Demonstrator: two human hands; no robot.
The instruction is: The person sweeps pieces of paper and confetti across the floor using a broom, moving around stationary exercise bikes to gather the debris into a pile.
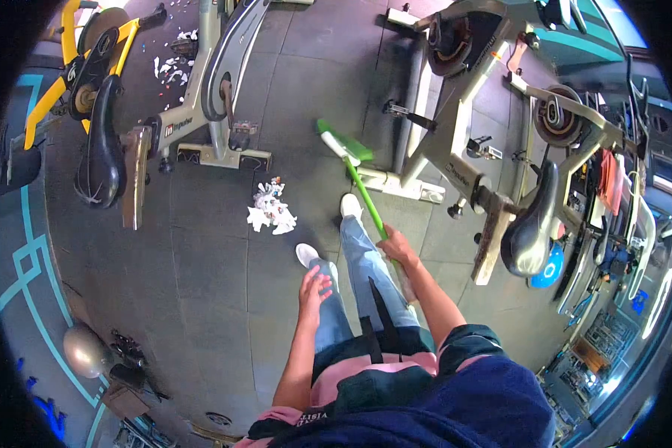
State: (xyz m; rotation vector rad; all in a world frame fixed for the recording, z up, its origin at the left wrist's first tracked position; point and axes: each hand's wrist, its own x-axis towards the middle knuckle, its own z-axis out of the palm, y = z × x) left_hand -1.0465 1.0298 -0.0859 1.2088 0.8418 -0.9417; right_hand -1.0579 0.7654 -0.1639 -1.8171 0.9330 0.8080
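Observation:
A green broom (366,196) slants up and away from my right hand (397,245), whose fingers are wrapped round its handle. The broom's white and green head (342,146) is near the base of the exercise bike at right, its bristles slightly blurred. My left hand (315,291) is in front of my left leg, fingers apart and holding nothing. A pile of crumpled white paper scraps (272,209) with a few coloured bits lies on the dark floor, ahead of my left shoe and left of the broom.
Exercise bikes stand at left (216,89) and right (455,142), with a yellow bike (82,67) farther left. More paper scraps (173,73) litter the floor behind the left bike. A blue ball (548,267) sits at right, a silver ball (86,349) at lower left.

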